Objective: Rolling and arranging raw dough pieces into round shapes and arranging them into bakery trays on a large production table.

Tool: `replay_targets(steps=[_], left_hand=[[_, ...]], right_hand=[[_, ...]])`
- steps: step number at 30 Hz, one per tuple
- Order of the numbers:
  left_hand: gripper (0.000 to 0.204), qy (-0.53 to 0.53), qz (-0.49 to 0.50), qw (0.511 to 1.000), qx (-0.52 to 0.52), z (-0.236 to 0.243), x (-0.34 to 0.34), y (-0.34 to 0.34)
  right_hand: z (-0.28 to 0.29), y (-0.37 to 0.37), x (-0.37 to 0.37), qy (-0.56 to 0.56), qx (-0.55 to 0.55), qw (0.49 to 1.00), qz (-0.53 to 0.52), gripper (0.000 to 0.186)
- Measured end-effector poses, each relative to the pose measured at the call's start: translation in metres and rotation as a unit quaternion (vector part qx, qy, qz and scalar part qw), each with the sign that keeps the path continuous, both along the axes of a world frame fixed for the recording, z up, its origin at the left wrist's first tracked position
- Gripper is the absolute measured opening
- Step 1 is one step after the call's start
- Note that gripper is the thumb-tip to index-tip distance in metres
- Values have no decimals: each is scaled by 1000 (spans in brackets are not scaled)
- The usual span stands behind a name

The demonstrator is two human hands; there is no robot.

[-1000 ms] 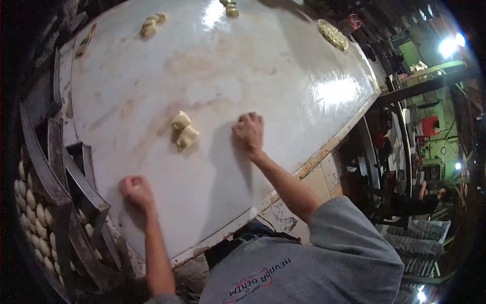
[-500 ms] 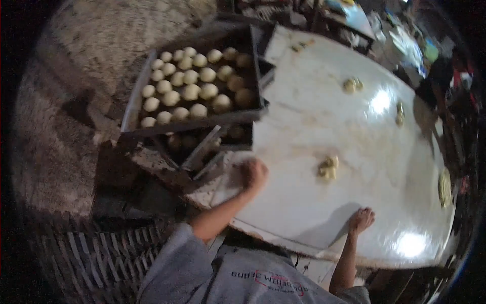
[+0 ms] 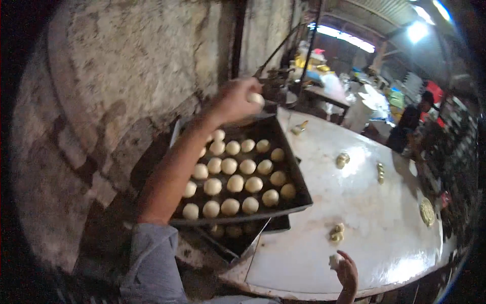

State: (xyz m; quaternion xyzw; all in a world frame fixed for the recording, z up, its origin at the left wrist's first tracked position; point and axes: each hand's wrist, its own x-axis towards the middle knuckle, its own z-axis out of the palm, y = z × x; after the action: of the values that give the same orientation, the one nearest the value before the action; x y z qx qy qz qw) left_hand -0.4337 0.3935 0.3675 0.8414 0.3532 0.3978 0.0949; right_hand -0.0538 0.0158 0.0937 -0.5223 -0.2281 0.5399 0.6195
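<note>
The left forearm (image 3: 174,169) partly hides dough balls (image 3: 190,190).

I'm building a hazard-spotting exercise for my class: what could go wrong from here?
The dough ball in the left hand could slip and drop. The left forearm reaches across the tray and might brush the dough balls inside. The tray sits askew over a lower tray, so a bump may shift it.

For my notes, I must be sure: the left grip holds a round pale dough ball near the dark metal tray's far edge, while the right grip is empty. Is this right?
Not fully: the right grip is not empty; the head view shows it holding a small whitish dough lump. The rest stands.
</note>
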Motion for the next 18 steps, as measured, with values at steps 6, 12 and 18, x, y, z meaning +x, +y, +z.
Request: replay_targets(steps=[6, 12, 18], left_hand=[[42, 429, 31, 901, -59, -189, -66, 163], [24, -1, -66, 991, -113, -65, -135, 4], [15, -90, -285, 898, -323, -37, -143, -200]], right_hand=[[178, 113, -101, -159, 194, 959, 132, 71], [320, 292, -226, -377, 393, 830, -117, 40], [211, 433, -167, -588, 215, 773, -97, 29]])
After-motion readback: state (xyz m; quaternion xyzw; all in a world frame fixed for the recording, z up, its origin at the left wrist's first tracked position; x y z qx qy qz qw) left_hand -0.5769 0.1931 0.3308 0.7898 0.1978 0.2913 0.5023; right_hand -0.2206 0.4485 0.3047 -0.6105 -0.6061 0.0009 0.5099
